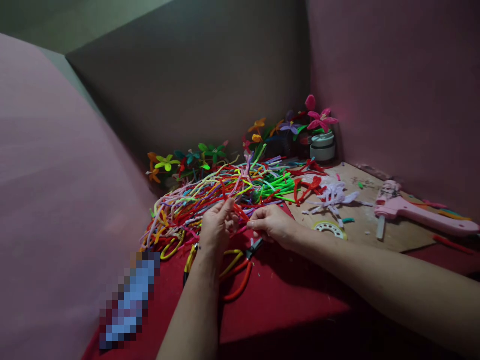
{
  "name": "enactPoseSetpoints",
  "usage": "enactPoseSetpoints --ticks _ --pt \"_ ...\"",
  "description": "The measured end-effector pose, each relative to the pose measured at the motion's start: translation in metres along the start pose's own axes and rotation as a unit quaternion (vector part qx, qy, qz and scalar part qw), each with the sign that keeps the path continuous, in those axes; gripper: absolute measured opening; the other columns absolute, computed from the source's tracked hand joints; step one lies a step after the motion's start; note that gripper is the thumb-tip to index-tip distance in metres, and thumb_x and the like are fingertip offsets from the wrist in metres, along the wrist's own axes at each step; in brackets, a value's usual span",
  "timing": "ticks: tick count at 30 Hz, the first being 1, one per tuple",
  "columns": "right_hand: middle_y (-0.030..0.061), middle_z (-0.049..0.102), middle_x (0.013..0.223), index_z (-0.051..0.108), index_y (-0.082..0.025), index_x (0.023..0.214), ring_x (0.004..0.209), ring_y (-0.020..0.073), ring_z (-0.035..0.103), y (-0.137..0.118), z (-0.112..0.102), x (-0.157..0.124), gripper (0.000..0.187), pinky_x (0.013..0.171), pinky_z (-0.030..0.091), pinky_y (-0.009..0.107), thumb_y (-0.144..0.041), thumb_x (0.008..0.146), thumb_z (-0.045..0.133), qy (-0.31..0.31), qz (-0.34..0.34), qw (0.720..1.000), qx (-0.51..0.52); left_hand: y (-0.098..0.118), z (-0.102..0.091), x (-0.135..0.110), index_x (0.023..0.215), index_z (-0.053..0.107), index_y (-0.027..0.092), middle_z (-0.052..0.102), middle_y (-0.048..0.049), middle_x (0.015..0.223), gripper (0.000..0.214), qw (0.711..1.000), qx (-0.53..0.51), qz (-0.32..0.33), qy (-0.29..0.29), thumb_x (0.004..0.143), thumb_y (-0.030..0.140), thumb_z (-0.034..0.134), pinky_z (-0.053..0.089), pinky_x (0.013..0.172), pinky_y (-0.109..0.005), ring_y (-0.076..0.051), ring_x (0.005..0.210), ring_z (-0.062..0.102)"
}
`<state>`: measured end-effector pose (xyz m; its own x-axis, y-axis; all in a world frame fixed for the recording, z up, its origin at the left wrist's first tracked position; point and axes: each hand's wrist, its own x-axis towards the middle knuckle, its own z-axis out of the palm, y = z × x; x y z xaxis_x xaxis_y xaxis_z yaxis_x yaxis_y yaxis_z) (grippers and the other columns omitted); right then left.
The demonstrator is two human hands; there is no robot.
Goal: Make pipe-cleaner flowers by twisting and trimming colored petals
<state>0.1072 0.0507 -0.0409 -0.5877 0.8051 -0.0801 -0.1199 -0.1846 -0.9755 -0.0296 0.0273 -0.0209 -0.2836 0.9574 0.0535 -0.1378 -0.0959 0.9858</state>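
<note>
Between my two hands runs a red pipe cleaner (240, 212), bent into a narrow shape. My left hand (220, 220) pinches it at one side, fingertips pressed together. The fingers of my right hand (272, 224) are closed on its other end. Just behind them spreads a large heap of many-coloured pipe cleaners (195, 197). Below my hands lie scissors (243, 280) with red and yellow handles, partly covered by my left forearm. Yellow-handled pliers (190, 260) show at the left of that forearm.
A pink glue gun (423, 212) rests on a brown board (401, 237) at right, near a tape roll (330, 229) and a lilac pipe-cleaner piece (333, 195). Pipe-cleaner flowers (323, 120) and a lidded jar (322, 147) stand behind. Pink panels (393, 90) flank the red tabletop (292, 295).
</note>
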Motion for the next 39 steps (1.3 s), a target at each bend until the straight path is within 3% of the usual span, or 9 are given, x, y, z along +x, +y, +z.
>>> enactPoseSetpoints --ticks 2,4,8,16,19,23,25,31,39 --pt "-0.004 0.047 0.036 0.047 -0.014 0.047 0.026 0.003 0.03 0.001 -0.002 0.002 0.019 0.03 0.018 0.018 -0.016 0.064 0.056 -0.002 -0.01 1.0 -0.006 -0.003 0.002 -0.001 0.076 0.061 0.01 0.049 0.0032 0.046 0.031 0.996 0.045 -0.043 -0.062 0.063 0.038 0.067 0.028 0.034 -0.016 -0.004 0.035 0.04" --pt "-0.0041 0.045 0.035 0.048 -0.014 0.046 0.026 0.0029 0.03 0.003 -0.004 0.004 0.019 0.031 0.018 0.018 -0.016 0.064 0.055 0.006 -0.017 1.0 -0.024 -0.005 0.005 -0.004 0.07 0.062 0.011 0.047 0.0035 0.041 0.028 0.992 0.104 -0.026 -0.064 0.065 0.038 0.064 0.025 0.033 -0.017 -0.004 0.032 0.037" --pt "-0.0051 0.042 0.033 0.047 -0.014 0.045 0.028 0.0025 0.029 0.005 -0.003 0.005 0.02 0.033 0.018 0.018 -0.015 0.064 0.054 0.027 -0.032 0.997 -0.066 -0.008 0.011 -0.006 0.05 0.053 0.013 0.043 0.0053 0.035 0.026 0.986 0.155 0.059 0.035 0.063 0.033 0.065 0.022 0.032 -0.017 -0.003 0.029 0.033" --pt "-0.0046 0.046 0.036 0.047 -0.014 0.049 0.029 0.0025 0.03 0.005 0.003 0.002 0.016 0.034 0.021 0.018 -0.012 0.064 0.053 -0.011 -0.015 0.999 -0.046 -0.006 0.002 0.006 0.065 0.054 0.014 0.044 0.0084 0.041 0.024 0.986 0.005 0.103 0.129 0.058 0.03 0.071 0.028 0.033 -0.014 -0.002 0.031 0.036" --pt "-0.0048 0.047 0.037 0.047 -0.014 0.052 0.028 0.0023 0.029 0.005 0.001 0.003 0.015 0.033 0.02 0.017 -0.015 0.065 0.053 0.007 -0.019 1.0 -0.018 -0.004 -0.001 0.008 0.072 0.055 0.014 0.052 0.0058 0.051 0.03 0.992 -0.039 0.077 0.096 0.059 0.036 0.071 0.031 0.034 -0.014 -0.003 0.035 0.042" --pt "-0.0055 0.044 0.037 0.047 -0.014 0.05 0.027 0.0023 0.028 0.003 -0.004 0.003 0.016 0.031 0.017 0.017 -0.017 0.064 0.055 0.025 -0.031 0.999 0.009 -0.003 -0.003 0.004 0.071 0.057 0.011 0.055 0.0021 0.058 0.031 0.997 -0.026 -0.066 -0.038 0.058 0.034 0.073 0.035 0.038 -0.014 -0.003 0.04 0.046" --pt "-0.005 0.044 0.036 0.047 -0.014 0.049 0.026 0.003 0.028 0.002 -0.005 0.003 0.017 0.03 0.017 0.018 -0.017 0.064 0.055 0.007 -0.027 1.0 0.014 -0.004 -0.002 0.001 0.07 0.058 0.011 0.052 0.0033 0.053 0.027 0.992 -0.002 -0.097 -0.081 0.058 0.029 0.073 0.037 0.04 -0.014 -0.003 0.04 0.045" --pt "-0.0009 0.049 0.041 0.052 -0.013 0.047 0.033 0.0064 0.038 0.004 -0.01 0.006 0.018 0.035 0.027 0.021 -0.018 0.064 0.053 -0.05 -0.059 0.996 0.043 -0.003 0.005 -0.004 0.071 0.057 0.012 0.056 0.0021 0.055 0.022 0.992 0.008 -0.111 -0.06 0.058 0.023 0.072 0.044 0.046 -0.018 -0.007 0.046 0.053" --pt "0.0011 0.054 0.045 0.057 -0.011 0.049 0.04 0.0073 0.043 0.007 -0.011 0.009 0.015 0.046 0.033 0.022 -0.017 0.062 0.055 -0.047 -0.074 0.994 0.071 -0.004 0.008 -0.005 0.072 0.056 0.013 0.061 -0.0001 0.061 0.021 0.993 -0.014 -0.101 -0.06 0.058 0.019 0.07 0.049 0.051 -0.023 -0.011 0.052 0.059"
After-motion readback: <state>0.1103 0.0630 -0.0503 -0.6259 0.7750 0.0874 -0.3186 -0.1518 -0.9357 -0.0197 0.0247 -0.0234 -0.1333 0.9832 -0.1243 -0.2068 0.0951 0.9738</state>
